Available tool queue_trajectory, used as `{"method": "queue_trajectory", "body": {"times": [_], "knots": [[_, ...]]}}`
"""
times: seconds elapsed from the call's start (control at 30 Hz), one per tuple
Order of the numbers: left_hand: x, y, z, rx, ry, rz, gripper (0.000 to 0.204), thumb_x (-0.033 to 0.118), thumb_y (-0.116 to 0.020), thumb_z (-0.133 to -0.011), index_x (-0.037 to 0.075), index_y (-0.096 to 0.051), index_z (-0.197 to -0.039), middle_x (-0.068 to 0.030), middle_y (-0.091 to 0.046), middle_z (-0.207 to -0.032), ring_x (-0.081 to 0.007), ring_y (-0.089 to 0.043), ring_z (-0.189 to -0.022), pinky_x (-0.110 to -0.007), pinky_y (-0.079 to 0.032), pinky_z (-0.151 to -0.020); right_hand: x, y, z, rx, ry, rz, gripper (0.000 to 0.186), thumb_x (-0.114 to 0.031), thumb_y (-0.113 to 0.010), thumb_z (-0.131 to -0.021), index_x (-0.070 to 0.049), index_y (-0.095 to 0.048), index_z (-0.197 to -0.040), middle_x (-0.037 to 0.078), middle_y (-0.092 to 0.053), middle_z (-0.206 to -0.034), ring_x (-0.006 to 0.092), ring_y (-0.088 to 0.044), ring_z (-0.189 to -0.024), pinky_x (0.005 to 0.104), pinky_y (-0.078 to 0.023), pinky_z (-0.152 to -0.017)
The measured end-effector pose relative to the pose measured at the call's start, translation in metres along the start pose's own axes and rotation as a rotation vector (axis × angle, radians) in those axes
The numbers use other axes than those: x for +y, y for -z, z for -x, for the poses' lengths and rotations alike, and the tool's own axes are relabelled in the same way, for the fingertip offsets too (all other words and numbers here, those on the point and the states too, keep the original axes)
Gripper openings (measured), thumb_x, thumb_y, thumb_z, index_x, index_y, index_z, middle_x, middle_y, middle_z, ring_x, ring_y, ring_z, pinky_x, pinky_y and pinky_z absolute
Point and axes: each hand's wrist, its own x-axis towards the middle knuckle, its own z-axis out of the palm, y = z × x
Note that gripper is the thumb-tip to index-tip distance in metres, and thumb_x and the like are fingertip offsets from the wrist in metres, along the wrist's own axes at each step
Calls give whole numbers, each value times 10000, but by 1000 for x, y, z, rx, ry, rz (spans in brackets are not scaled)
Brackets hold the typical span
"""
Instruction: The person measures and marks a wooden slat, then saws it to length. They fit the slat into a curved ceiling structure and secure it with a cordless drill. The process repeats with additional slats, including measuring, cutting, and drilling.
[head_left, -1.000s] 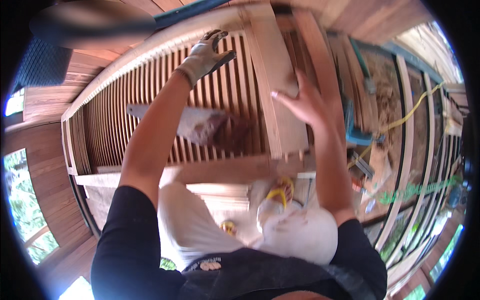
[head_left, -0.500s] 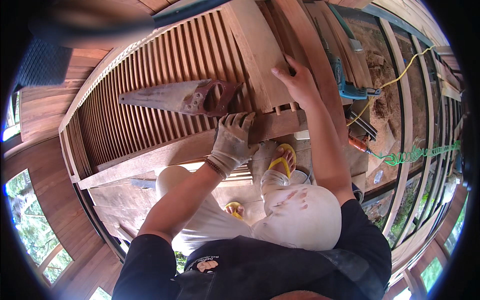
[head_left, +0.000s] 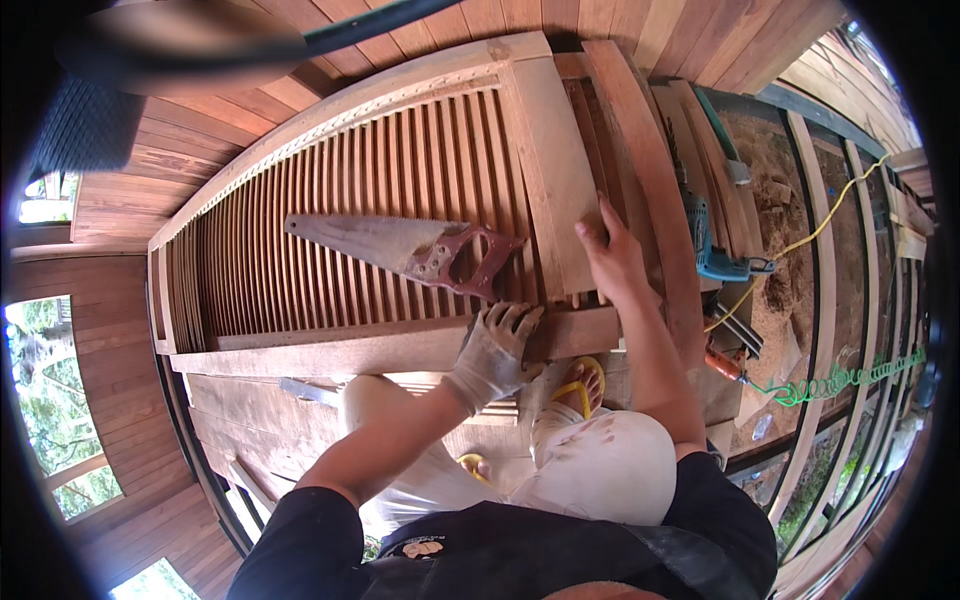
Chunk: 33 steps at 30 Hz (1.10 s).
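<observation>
A louvered wooden panel (head_left: pixel 545 185) with closely set slats lies in front of me. On the slats rests a handsaw (head_left: pixel 400 250), its dark red handle to the right and its blade pointing left. My left hand (head_left: pixel 495 350), in a dusty work glove, has its fingers curled over the panel's near rail, just below the saw handle. My bare right hand (head_left: pixel 617 262) grips the outer edge of the wide right-hand end board. Its thumb lies toward the board's face; the other fingers are mostly hidden. Small wooden tenons show at that board's near end.
Long planks (head_left: pixel 650 190) lie right of the panel, beside a blue power tool (head_left: pixel 715 250). An orange-handled air tool (head_left: pixel 725 362) with a coiled green hose (head_left: pixel 830 385) lies nearby. A yellow cord (head_left: pixel 830 225) crosses open floor joists (head_left: pixel 868 250). My sandalled feet are beneath the near rail.
The whole view has shifted, so the panel and saw appear lower and further right, with more of the far rail showing. Both hands keep their places on the panel.
</observation>
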Motion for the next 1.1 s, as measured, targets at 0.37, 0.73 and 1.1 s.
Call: {"method": "queue_trajectory", "body": {"times": [0.37,0.73,1.1], "knots": [[-162,117,-299,284,254,-71,614,511,-624,-982,121,-538,-1448,-191,-598,-1420,-389,-532,-1338,-435,-422,-1143,-9,8,0,-16,25,45,716,-313,-721,-959,-33,-400,-1534,331,-669,-1176,461,-674,-1100,493,-565,-870],[-200,93,-387,153,371,-486,817,739,-540,-908,129,-532,-1452,-143,-601,-1419,-316,-541,-1351,-503,-379,-1144,0,-2,5,133,179,423,799,-404,-748,-891,-80,-413,-1541,198,-568,-1054,379,-652,-944,450,-588,-708],[-210,106,-396,157,474,-292,559,546,-400,-1027,145,-650,-1325,-136,-694,-1292,-309,-628,-1238,-505,-405,-1078,2,-1,8,17,59,127,673,-374,-608,-1018,-54,-355,-1553,311,-608,-1307,470,-662,-1096,505,-560,-859]]}}
